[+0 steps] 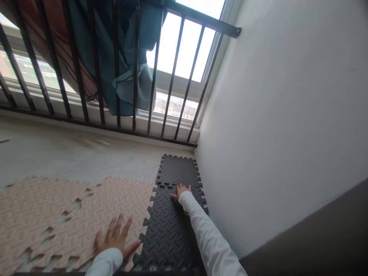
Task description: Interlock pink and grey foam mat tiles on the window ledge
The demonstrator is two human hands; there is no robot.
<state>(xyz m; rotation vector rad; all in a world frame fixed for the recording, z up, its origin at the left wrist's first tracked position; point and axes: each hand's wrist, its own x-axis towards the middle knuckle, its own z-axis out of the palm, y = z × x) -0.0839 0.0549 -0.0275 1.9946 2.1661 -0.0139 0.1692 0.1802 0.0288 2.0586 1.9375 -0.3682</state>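
Resting both hands on foam floor tiles beside a white wall

A person's two bare hands, in white sleeves, reach down onto puzzle-edged foam tiles laid on a pale grey floor (pixel 115 157). The landmark is the near black tile (pixel 163 226), a textured piece at the bottom centre of the view.

The left hand (pixel 115 237) lies palm down to the left of the near black tile, fingers spread wide over a pink tile (pixel 109 207); its thumb stretches to the black tile's toothed left edge. The right hand (pixel 183 189) lies at the far end of the near black tile, fingers slightly parted and thumb out to the side, at the seam with a far black tile (pixel 179 170). That far black tile sits directly beyond the near one. How firmly either hand presses, I cannot tell.

Farther left of the near black tile is a second pink tile (pixel 37 203), with slits of floor showing between the two pink pieces. To the right of the near black tile rises the plain white wall (pixel 273 115). Beyond it, past the far black tile, stands a black metal railing (pixel 136 133); behind its bars hang a blue curtain (pixel 126 50) and a reddish cloth (pixel 57 23), before a bright window (pixel 188 50).
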